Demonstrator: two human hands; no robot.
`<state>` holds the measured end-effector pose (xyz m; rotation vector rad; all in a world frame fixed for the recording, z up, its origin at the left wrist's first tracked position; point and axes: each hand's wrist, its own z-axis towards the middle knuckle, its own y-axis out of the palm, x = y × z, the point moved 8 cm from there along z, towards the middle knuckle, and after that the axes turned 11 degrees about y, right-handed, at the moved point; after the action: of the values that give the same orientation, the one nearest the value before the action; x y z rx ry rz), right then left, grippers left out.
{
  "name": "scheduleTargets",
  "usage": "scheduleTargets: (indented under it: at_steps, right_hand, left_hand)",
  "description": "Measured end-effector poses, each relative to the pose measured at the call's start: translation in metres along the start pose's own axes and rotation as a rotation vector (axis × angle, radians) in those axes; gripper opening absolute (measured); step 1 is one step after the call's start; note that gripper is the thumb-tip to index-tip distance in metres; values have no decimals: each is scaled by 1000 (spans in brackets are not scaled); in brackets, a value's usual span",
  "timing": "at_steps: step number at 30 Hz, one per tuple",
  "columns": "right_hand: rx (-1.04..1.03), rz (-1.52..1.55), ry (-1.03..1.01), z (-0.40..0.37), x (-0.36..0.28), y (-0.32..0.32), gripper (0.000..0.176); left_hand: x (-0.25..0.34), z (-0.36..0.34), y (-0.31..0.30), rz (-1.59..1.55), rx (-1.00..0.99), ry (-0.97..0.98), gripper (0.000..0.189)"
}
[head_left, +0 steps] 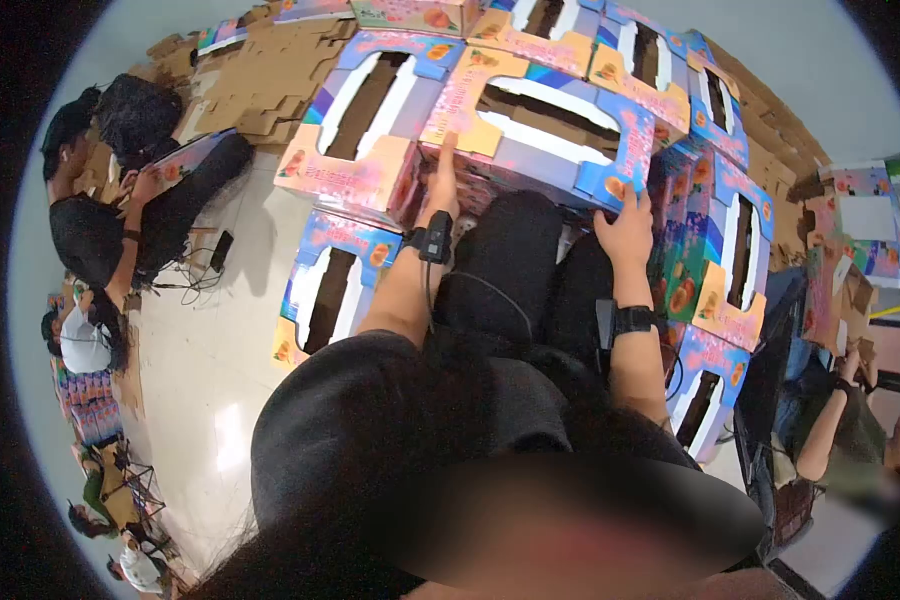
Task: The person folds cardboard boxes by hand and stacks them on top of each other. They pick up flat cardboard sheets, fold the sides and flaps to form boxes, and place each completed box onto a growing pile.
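Note:
A colourful printed carton (540, 120) with a large cut-out window lies across my lap, pink, blue and yellow with peach pictures. My left hand (442, 190) grips its near left edge, fingers pointing up against the side. At the near right corner my right hand (625, 232) is closed on the carton's edge. Both wrists carry black bands. My black-clad knees (515, 270) show below the carton.
Several folded cartons of the same print are stacked around me: left (355, 130), lower left (335, 285) and right (720, 260). Flat brown cardboard (260, 80) is piled at the back. Other people sit working at left (120, 200) and right (840, 420).

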<state>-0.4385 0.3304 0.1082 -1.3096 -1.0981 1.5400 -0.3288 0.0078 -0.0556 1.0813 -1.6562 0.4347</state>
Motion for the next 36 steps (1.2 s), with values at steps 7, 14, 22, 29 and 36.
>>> scheduleTargets:
  at_steps: [7, 14, 22, 29, 36]
  right_hand:
    - [-24, -29, 4, 1, 1, 4, 76]
    - [-98, -86, 43, 6, -1, 8, 75]
    - [-88, -82, 30, 10, 4, 13, 72]
    - [-141, -106, 103, 10, 4, 11, 72]
    - [-79, -68, 51, 11, 7, 13, 70]
  left_hand:
    - [15, -2, 16, -83, -127, 112, 90]
    - [77, -49, 23, 70, -22, 394, 83]
    - [14, 0, 4, 161, 100, 186, 87]
    - [27, -9, 16, 92, -15, 212, 76]
    - [-18, 25, -1, 270, 82, 120, 108]
